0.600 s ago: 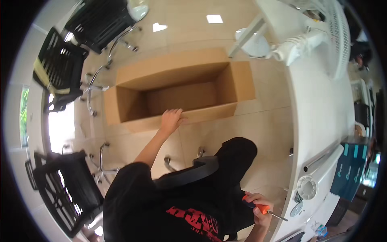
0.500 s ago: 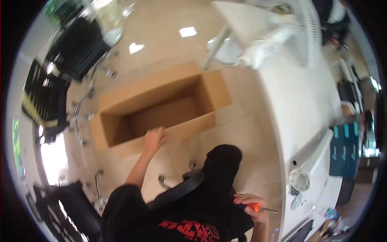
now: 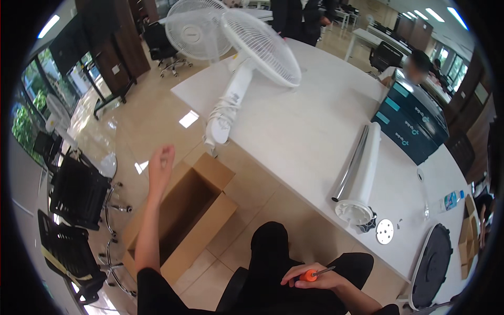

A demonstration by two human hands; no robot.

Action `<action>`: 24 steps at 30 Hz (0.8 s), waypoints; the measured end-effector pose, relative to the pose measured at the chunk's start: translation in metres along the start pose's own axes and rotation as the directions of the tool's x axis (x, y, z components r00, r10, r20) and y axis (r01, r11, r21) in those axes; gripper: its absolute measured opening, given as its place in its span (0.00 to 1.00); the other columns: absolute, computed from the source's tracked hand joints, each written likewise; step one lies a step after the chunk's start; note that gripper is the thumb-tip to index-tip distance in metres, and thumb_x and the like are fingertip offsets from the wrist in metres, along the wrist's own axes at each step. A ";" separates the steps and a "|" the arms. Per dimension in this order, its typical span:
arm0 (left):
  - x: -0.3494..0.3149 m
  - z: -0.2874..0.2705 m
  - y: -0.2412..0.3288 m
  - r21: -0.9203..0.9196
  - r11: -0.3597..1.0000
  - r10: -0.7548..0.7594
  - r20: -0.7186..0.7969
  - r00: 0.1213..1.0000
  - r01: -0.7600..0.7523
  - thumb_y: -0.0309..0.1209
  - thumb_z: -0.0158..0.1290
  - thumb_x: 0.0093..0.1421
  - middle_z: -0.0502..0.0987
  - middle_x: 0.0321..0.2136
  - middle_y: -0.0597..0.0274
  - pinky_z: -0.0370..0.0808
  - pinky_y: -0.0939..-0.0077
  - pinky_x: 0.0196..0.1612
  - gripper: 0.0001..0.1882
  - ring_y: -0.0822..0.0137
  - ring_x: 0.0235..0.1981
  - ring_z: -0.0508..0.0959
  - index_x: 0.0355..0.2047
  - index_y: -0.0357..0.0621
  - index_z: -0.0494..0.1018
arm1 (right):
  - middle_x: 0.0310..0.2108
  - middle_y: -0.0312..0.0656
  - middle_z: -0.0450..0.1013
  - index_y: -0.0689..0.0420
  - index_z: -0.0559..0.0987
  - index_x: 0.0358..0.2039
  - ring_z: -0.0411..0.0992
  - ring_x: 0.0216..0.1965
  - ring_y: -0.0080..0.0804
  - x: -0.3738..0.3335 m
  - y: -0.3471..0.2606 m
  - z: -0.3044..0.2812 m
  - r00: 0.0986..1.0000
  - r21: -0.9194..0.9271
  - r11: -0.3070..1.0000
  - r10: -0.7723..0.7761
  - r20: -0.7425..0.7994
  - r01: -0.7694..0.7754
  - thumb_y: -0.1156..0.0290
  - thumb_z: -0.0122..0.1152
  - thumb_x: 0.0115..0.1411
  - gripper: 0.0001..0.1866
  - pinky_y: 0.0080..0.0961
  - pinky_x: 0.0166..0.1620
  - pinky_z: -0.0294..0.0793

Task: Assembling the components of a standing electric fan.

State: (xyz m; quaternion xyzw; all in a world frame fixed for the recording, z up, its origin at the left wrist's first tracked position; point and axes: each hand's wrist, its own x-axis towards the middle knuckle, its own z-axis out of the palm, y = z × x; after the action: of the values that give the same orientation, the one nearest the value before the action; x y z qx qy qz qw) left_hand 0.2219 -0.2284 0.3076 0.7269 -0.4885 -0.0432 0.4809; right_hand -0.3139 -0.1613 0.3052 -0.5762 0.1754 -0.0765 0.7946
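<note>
My left hand is raised above the open cardboard box on the floor. Its fingers are loosely bent, and I see nothing in them. Low in front of me, over my lap, my right hand is closed around a screwdriver with an orange handle; the metal shaft points right. On the table, a white fan head rests with its cord wound round the neck. A white tube with a flared end lies beside a metal pole, near a round perforated disc.
Dark boxes stand at the table's far right, with a water bottle nearer. A round black base leans by the table's right end. Black chairs line the left side. People are in the background.
My left hand has left the cardboard box's near rim and risen. The view has swung up and right, showing more of the table. The screwdriver stays in my right hand.
</note>
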 end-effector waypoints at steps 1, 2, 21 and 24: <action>0.036 0.008 0.029 -0.033 0.995 0.090 -0.031 0.995 -0.091 0.37 0.57 0.69 0.83 0.46 0.50 0.79 0.67 0.47 0.16 0.61 0.46 0.83 0.50 0.39 0.79 | 0.51 0.43 0.79 0.59 0.82 0.54 0.76 0.55 0.35 -0.001 0.000 -0.003 0.999 -0.037 0.999 0.003 0.036 -0.002 0.67 0.63 0.69 0.16 0.31 0.59 0.73; 0.072 0.023 0.053 -0.014 0.985 0.170 -0.013 0.985 -0.170 0.39 0.57 0.69 0.82 0.48 0.49 0.78 0.64 0.49 0.18 0.58 0.48 0.82 0.51 0.39 0.78 | 0.51 0.42 0.79 0.59 0.82 0.54 0.75 0.56 0.33 -0.003 0.002 -0.004 0.999 -0.020 1.000 -0.010 0.050 0.011 0.66 0.63 0.70 0.16 0.30 0.60 0.72; 0.286 0.254 0.109 0.680 0.732 -0.046 0.092 0.995 -0.029 0.55 0.76 0.33 0.81 0.51 0.46 0.78 0.56 0.57 0.55 0.48 0.54 0.81 0.59 0.39 0.70 | 0.45 0.38 0.81 0.63 0.83 0.50 0.75 0.46 0.23 -0.098 0.005 -0.016 0.938 0.139 0.960 -0.194 -0.287 0.241 0.64 0.71 0.65 0.19 0.25 0.51 0.75; 0.271 0.246 0.102 0.587 0.807 -0.006 0.099 0.995 -0.054 0.51 0.76 0.32 0.82 0.49 0.44 0.79 0.55 0.55 0.52 0.47 0.51 0.82 0.56 0.37 0.72 | 0.42 0.38 0.82 0.63 0.83 0.50 0.76 0.43 0.24 -0.115 0.011 -0.008 0.924 0.104 0.970 -0.174 -0.340 0.221 0.67 0.69 0.66 0.16 0.26 0.51 0.76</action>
State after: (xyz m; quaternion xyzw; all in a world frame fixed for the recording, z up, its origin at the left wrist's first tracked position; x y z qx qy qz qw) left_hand 0.1627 -0.5999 0.3621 0.8309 -0.5094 0.0818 0.2084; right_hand -0.4239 -0.1280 0.3147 -0.5128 0.2402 -0.2632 0.7810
